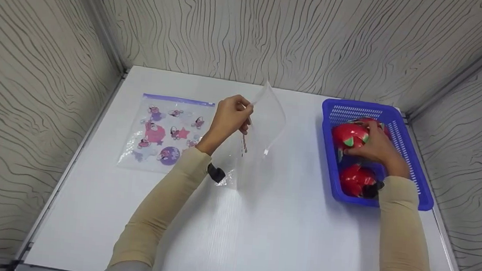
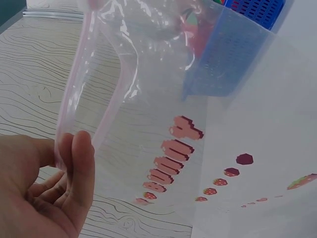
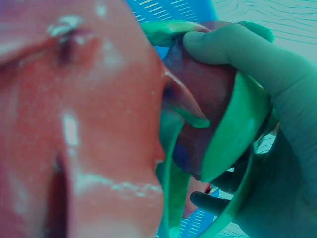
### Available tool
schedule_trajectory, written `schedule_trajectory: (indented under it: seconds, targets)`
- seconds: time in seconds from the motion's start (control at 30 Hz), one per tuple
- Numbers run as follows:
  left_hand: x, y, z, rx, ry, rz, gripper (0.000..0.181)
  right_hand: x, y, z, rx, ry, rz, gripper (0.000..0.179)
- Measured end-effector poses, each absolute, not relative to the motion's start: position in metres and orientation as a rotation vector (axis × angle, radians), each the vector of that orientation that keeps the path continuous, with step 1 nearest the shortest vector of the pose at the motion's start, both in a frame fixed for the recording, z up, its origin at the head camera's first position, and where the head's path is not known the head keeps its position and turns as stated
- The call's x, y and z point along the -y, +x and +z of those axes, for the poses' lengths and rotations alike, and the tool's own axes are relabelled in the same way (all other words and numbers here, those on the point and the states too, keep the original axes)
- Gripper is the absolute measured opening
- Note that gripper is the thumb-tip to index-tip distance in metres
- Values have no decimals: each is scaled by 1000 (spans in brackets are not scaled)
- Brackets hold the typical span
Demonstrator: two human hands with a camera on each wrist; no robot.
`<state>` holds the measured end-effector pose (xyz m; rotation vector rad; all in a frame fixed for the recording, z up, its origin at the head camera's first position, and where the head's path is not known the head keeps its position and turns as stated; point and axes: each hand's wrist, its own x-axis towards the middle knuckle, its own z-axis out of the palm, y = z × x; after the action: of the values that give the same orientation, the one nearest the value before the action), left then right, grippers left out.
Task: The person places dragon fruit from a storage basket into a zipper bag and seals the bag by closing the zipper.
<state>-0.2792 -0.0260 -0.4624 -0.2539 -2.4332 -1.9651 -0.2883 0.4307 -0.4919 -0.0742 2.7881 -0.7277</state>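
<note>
My left hand (image 1: pixel 233 116) pinches the zip edge of a clear plastic bag (image 1: pixel 273 123), raised with its mouth gaping. In the left wrist view, pink BUNNY lettering (image 2: pixel 173 153) and small strawberry prints mark the bag. My right hand (image 1: pixel 378 148) reaches into a blue basket (image 1: pixel 328 178). Its thumb and fingers grip a shiny red thing with green leaf-like flaps (image 3: pixel 208 84); the exact kind cannot be told. Another glossy red thing (image 3: pixel 109 124) fills the near left of the right wrist view.
A second clear zip bag (image 1: pixel 160 135), with a purple zip and pink and purple cartoon prints, lies flat at the left of the white table (image 1: pixel 266 242). Another red item (image 1: pixel 355 180) sits in the basket's near end. Wood-grain panels (image 1: pixel 241 30) stand around the table.
</note>
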Motion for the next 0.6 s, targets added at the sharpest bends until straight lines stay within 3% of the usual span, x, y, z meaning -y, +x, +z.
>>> schedule_trajectory:
  seconds: [0.6]
  targets:
    - [25, -280, -464, 2431, -244, -1986, 16, -425, -289, -486, -2892, -45, -668, 112]
